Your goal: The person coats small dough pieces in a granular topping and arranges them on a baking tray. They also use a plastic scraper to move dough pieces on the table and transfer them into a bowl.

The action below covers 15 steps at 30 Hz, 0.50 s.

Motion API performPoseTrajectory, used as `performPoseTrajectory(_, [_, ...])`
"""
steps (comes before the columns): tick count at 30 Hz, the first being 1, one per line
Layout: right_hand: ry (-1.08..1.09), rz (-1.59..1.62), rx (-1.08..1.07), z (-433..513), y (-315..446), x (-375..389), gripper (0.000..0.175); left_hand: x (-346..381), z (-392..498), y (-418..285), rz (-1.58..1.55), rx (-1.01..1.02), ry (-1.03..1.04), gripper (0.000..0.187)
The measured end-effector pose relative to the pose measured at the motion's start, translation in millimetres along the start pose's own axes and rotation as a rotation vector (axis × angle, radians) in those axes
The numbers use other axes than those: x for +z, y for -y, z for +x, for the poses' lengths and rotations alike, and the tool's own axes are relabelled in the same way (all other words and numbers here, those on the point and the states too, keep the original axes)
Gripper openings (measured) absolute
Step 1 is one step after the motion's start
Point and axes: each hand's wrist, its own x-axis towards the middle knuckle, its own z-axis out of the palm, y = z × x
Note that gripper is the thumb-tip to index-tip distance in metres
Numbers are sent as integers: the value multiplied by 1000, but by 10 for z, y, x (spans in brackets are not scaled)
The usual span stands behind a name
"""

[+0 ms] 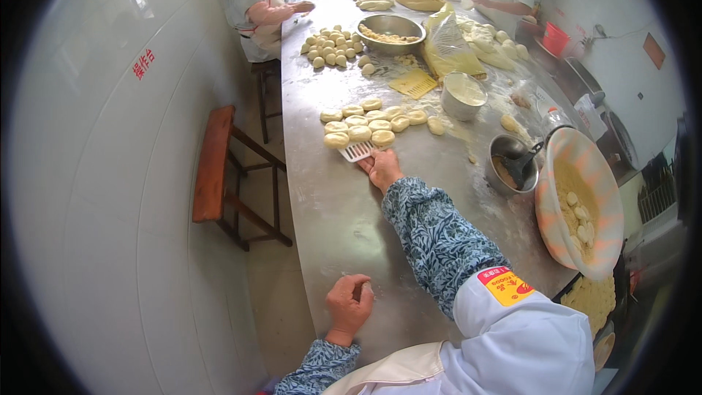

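My right hand (384, 170) reaches across the steel worktable (340, 219) and holds a white slotted plastic scraper (358, 151). The scraper's far edge meets the near row of flattened dough rounds (359, 133), which lie close together in several rows. One more dough round (436, 125) lies a little to the right of them. My left hand (349, 303) hovers or rests by the table's left edge, fingers curled and thumb near the index finger; nothing is seen in it.
Behind the rounds lie a yellow slotted scraper (413, 84), a metal flour pot (464, 96) and a pile of dough balls (330, 46). At right stand a small steel pot (513, 164) and a large basin (579, 203). Two people work at the far end; a wooden stool (214, 164) stands left.
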Motion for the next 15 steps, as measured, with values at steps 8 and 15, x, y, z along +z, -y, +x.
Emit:
performPoseTrajectory(8, [303,-315,-9,-1229,333,-635,33,1,-4,-38,140,63,-19,11])
performPoseTrajectory(15, [323,32,164,-2782,1427,-1148,47,25,-2,65,166,51,25,9])
